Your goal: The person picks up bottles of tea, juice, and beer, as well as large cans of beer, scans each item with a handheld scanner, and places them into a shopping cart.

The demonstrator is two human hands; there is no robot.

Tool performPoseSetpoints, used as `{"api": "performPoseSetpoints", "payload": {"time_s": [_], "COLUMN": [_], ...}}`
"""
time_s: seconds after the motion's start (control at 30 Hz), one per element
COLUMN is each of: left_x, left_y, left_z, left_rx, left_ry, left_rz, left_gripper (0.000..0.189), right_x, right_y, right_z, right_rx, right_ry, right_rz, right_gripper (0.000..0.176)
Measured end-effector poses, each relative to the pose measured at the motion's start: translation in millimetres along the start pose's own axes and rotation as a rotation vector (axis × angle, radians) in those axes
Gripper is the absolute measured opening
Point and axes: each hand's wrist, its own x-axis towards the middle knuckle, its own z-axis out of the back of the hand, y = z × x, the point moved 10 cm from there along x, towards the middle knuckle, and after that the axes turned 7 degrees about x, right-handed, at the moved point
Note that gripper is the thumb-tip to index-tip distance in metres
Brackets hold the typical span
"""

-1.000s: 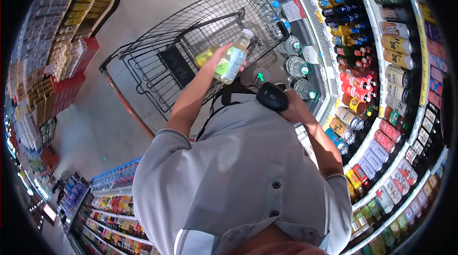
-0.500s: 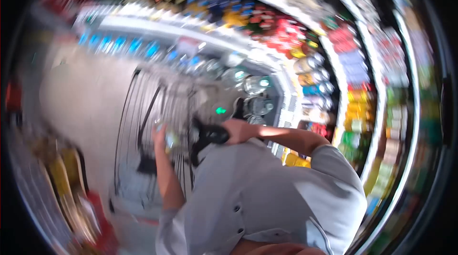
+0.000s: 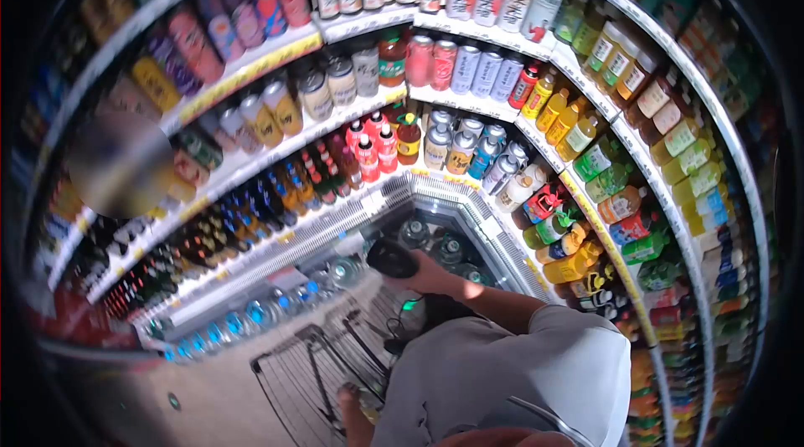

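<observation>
My right hand (image 3: 425,274) is raised in front of my chest, its fingers wrapped round a black rounded object (image 3: 392,259). The object's kind is not clear. Lower down, my left hand (image 3: 349,397) is closed beside the wire shopping cart (image 3: 289,352). A pale, yellowish-green thing (image 3: 368,403) shows next to its fingers, but my body and the blur hide most of it. Beyond my right hand, large clear water bottles (image 3: 450,249) stand in the bottom of the shelving unit.
Curved shelves wrap round the front and right, packed with cans (image 3: 466,70), red-capped bottles (image 3: 367,157) and yellow drinks (image 3: 569,120). A row of blue-capped water bottles (image 3: 215,335) lines the floor-level ledge at left. Pale floor (image 3: 209,397) lies left of the cart.
My view has tilted up and turned toward the shelves, so the cart sits lower in view. My right hand still grips the black object; the thing at my left hand is now mostly hidden.
</observation>
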Motion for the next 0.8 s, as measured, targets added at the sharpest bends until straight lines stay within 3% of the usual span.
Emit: {"api": "performPoseSetpoints", "payload": {"time_s": [0.03, 0.1, 0.17, 0.2, 0.23, 0.27, 0.3, 0.33, 0.4, 0.43, 0.47, 0.5, 0.53, 0.57, 0.63, 0.67, 0.7, 0.73, 0.77, 0.8], "left_x": [9, 11, 16, 37, 52, 59, 61, 55, 83, 107, 118, 148, 163, 137, 133, 75, 62, 53, 41, -54], "left_y": [-2, -4, -45, -84, -105, -146, -189, -242, -318, -361, -415, -466, -504, -581, -697, -768, -815, -855, -893, -961], "left_z": [-5, 9, 39, 62, 72, 86, 91, 85, 63, 46, 12, -32, -60, -122, -228, -290, -340, -380, -422, -488], "left_rx": [-0.150, -0.424, -0.114, 0.199, 0.214, 0.337, 0.455, 0.487, 0.527, 0.581, 0.391, 0.196, 0.359, 0.423, 0.477, 0.452, 0.493, 0.539, 0.516, 0.555], "left_ry": [-0.024, -0.310, -0.619, -0.659, -0.668, -0.790, -0.908, -1.014, -0.911, -0.901, -0.755, -0.398, -0.553, -0.471, -0.233, -0.086, 0.001, -0.036, 0.003, -0.020], "left_rz": [0.136, 0.469, 0.486, 0.320, 0.297, 0.126, -0.049, -0.375, -0.289, -0.416, -0.655, -0.693, -0.667, -0.864, -1.071, -1.151, -1.176, -1.396, -1.466, -1.790], "left_gripper": [0.041, 0.037, 0.036, 0.036, 0.036, 0.037, 0.038, 0.040, 0.042, 0.042, 0.043, 0.043, 0.041, 0.040, 0.035, 0.033, 0.033, 0.034, 0.034, 0.035], "right_x": [6, 19, 31, 28, 36, 49, 52, 53, 53, 49, 47, 45, 46, 50, 67, 66, 51, 57, 61, 74], "right_y": [2, 5, 13, 35, 22, 5, 15, 29, 63, 76, 86, 96, 99, 103, 79, 101, 145, 163, 182, 208], "right_z": [25, 80, 141, 173, 207, 246, 281, 310, 356, 379, 401, 419, 436, 455, 512, 528, 529, 541, 554, 576], "right_rx": [0.039, 0.091, 0.148, 0.064, 0.110, 0.104, 0.140, 0.145, 0.262, 0.250, 0.270, 0.289, 0.398, 0.477, 0.430, 0.305, 0.171, 0.197, 0.219, 0.252], "right_ry": [-0.059, -0.160, -0.335, -0.474, -0.522, -0.559, -0.659, -0.702, -0.724, -0.790, -0.809, -0.828, -0.883, -0.932, -1.048, -1.099, -1.186, -1.179, -1.169, -1.114], "right_rz": [-0.048, -0.040, 0.024, -0.001, -0.038, 0.065, 0.181, 0.260, 0.399, 0.459, 0.530, 0.601, 0.584, 0.617, 0.613, 0.752, 0.790, 0.855, 0.921, 0.743], "right_gripper": [0.033, 0.034, 0.036, 0.035, 0.035, 0.036, 0.038, 0.039, 0.039, 0.039, 0.039, 0.039, 0.038, 0.041, 0.040, 0.036, 0.028, 0.026, 0.024, 0.024]}}
